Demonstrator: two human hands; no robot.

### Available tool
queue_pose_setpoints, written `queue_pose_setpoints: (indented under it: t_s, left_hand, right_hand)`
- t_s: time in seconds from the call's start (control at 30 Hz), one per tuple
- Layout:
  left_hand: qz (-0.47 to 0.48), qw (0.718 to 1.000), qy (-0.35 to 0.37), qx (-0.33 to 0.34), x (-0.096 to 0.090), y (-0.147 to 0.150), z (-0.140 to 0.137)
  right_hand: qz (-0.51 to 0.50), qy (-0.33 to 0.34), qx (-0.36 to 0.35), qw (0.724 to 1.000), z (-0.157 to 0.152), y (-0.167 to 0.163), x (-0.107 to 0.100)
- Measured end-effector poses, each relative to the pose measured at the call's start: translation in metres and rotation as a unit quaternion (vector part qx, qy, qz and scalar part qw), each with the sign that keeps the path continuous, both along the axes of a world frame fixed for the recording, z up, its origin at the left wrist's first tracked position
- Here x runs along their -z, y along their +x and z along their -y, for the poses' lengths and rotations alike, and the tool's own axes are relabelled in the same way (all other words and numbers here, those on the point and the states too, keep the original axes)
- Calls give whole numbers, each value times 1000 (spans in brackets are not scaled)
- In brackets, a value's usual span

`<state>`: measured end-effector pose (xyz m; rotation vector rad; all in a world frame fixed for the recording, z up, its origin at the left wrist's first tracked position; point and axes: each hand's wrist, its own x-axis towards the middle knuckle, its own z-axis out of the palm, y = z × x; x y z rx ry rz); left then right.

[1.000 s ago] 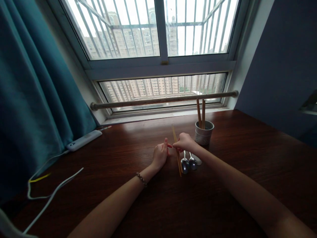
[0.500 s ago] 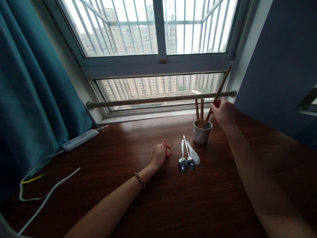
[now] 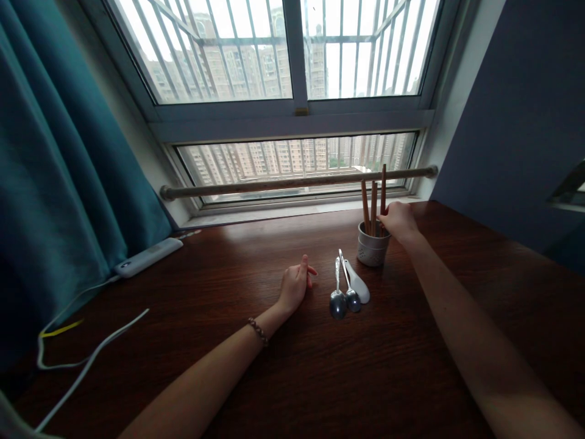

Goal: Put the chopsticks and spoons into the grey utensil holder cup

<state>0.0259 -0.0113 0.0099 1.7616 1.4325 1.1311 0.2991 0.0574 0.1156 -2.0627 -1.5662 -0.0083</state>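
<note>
My right hand (image 3: 398, 221) is at the rim of a pale grey, cup-shaped holder (image 3: 372, 251) with small holes in its side. Its fingers close round the lower part of a brown wooden chopstick (image 3: 383, 186), which stands nearly upright with its lower end inside the holder. Other chopsticks (image 3: 373, 207) lean in the same holder. On the tabletop rests my left hand (image 3: 295, 285), thumb up and fingers loosely apart, holding nothing. Between the left hand and the holder lie two metal spoons (image 3: 337, 303) (image 3: 352, 299) and a white spoon (image 3: 359, 285), handles pointing away from me.
The dark brown wooden table (image 3: 256, 372) reaches the window sill, where a horizontal rail (image 3: 292, 183) crosses the window. At left, a white power strip (image 3: 148, 256) lies by a teal curtain (image 3: 91, 183), with a white cable (image 3: 98, 350) nearer me.
My right hand has moved down and left with the chopstick, which has gone from leaning far right to nearly upright and sits lower in the holder. My left hand stays put.
</note>
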Motion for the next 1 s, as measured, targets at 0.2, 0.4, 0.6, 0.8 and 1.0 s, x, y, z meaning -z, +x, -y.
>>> queue_pose_setpoints:
  t_s: [0.2,0.4,0.6,0.8,1.0]
  left_hand:
    - [-2,1000,-6,-2,-2,0,1]
    - [-3,1000,-6,-2,-2,0,1]
    - [-3,1000,-6,0,0,0,0]
    - [-8,1000,-6,-2,0,1,0]
    - [-14,1000,-5,-3,0,1,0]
  right_hand:
    - [12,-26,15,999,1,-2,-2]
    - [21,-34,35,999,5,-3,-4]
    - [15,-30,52,998,8,-3,-5]
    - [14,-50,63,997,7,-6,-7]
    - [16,-69,67,995,8,-5,-9]
